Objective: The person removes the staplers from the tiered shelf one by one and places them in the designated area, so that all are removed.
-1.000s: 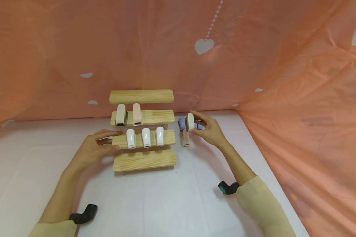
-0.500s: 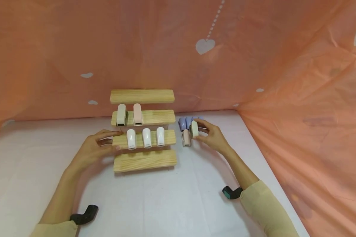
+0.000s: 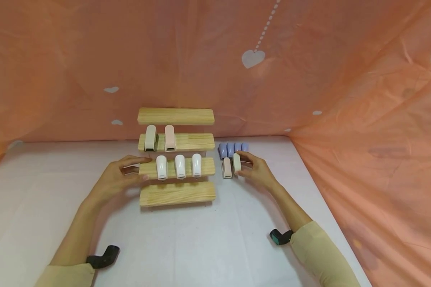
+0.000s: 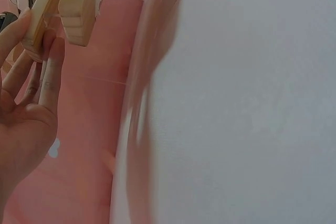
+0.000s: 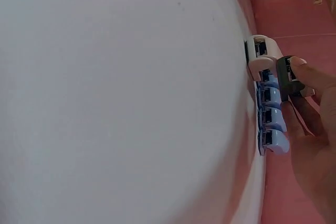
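My right hand (image 3: 256, 171) pinches a pale green stapler (image 3: 236, 164) between thumb and fingers. It is just right of a pink stapler (image 3: 227, 168) on the table; in the right wrist view the pale green stapler (image 5: 289, 77) looks raised off the surface. Behind them is a row of several lilac staplers (image 3: 230, 150). At the left end of a wooden shelf board (image 3: 150, 169), my left hand (image 3: 116, 177) holds the edge, thumb in front and fingers behind. That board carries three white staplers (image 3: 180, 166).
On the board above (image 3: 194, 142) are another pale green stapler (image 3: 151, 138) and a pink one (image 3: 170, 138). A top board (image 3: 176, 116) and a front board (image 3: 177, 193) belong to the same stepped rack. Orange cloth (image 3: 186, 59) hangs behind the white table (image 3: 201, 247).
My right hand has brought the pale green stapler toward me and lower, from over the lilac row to beside the pink one. My left hand keeps its hold on the board.
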`<state>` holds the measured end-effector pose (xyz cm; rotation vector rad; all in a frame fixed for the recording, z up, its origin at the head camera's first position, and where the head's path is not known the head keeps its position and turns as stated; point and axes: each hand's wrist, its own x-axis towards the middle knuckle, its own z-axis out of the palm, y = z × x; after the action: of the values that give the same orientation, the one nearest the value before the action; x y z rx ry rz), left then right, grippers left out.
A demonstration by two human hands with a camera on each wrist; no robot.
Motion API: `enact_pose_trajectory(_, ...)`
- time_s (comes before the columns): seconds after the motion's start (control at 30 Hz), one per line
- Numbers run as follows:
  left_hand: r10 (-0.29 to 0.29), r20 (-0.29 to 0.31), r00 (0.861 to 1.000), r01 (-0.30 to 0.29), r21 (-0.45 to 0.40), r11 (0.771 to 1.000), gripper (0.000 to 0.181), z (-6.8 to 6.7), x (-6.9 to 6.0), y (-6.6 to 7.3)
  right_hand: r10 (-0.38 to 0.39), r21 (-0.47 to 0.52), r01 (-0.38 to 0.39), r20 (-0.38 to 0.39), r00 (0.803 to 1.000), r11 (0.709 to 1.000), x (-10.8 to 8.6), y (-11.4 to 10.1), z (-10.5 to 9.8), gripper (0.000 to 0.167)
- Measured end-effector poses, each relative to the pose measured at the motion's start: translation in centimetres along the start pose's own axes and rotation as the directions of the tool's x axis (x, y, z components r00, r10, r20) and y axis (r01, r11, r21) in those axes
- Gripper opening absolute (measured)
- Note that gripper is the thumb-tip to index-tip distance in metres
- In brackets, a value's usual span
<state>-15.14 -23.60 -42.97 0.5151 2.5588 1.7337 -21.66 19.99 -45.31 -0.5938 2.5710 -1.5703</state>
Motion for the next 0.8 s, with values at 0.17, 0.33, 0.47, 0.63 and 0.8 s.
enact_pose_trajectory(0.17,-0.011,0.0,1.0,0.011,0.007,1.0,0.047,0.0,-0.1,0.1,0.027,-0.066,-0.028,-0.014,1.0,0.997,0.1,0.6,0.2,0.07)
enact_pose_trajectory(0.33,-0.031,0.006,0.999,0.031,-0.019,0.999,0.048,-0.1,-0.1,0.0,0.034,-0.011,-0.034,0.004,0.999,0.999,0.3,1.3,0.7,0.069)
enact_pose_trajectory(0.47,-0.036,0.007,0.999,0.036,-0.021,0.999,0.049,-0.1,-0.2,0.0,0.057,0.025,-0.057,0.031,0.998,0.998,0.2,1.7,1.1,0.069)
enact_pose_trajectory(0.63,-0.019,0.006,1.0,0.019,0.003,1.0,0.048,-0.1,-0.1,0.0,0.059,-0.01,-0.059,0.018,0.998,0.998,0.2,2.0,1.3,0.069)
enact_pose_trajectory(0.8,-0.02,-0.001,1.0,0.02,0.015,1.0,0.048,-0.1,0.0,0.0,0.045,-0.02,-0.044,0.017,0.999,0.999,0.2,2.0,1.1,0.069)
